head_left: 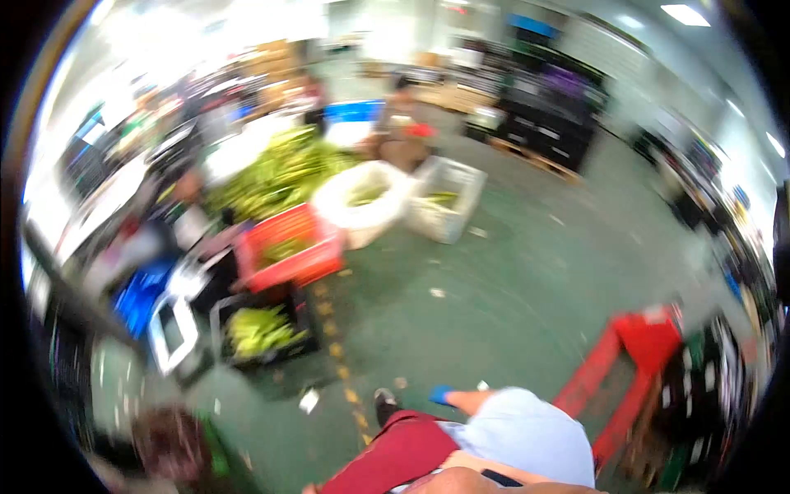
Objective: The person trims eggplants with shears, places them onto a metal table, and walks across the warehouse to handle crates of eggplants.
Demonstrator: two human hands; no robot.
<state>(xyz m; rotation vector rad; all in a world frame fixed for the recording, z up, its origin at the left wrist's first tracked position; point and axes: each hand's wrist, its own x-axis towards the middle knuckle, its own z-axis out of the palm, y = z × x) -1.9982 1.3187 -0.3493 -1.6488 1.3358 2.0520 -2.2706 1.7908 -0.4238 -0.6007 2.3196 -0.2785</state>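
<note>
The whole view is smeared by motion, and neither of my hands can be made out. Along the bottom edge are maroon cloth [395,454], pale blue cloth [527,436] and bare skin [465,481]. Whether that skin belongs to an arm or a leg is unclear. A dark shoe [385,405] and a blue shoe [442,395] show on the floor just beyond. Ahead on the left, a black crate [306,333] holds green produce [262,331], too blurred to name. Behind it stands a red crate [300,268] with more produce inside.
A large heap of green produce [280,173] lies behind a white sack [362,222] and a white crate [444,222]. A person [403,144] is near them. A red pallet jack [646,337] stands at right, close to stacked crates [699,387]. A yellow line [336,350] crosses the green floor.
</note>
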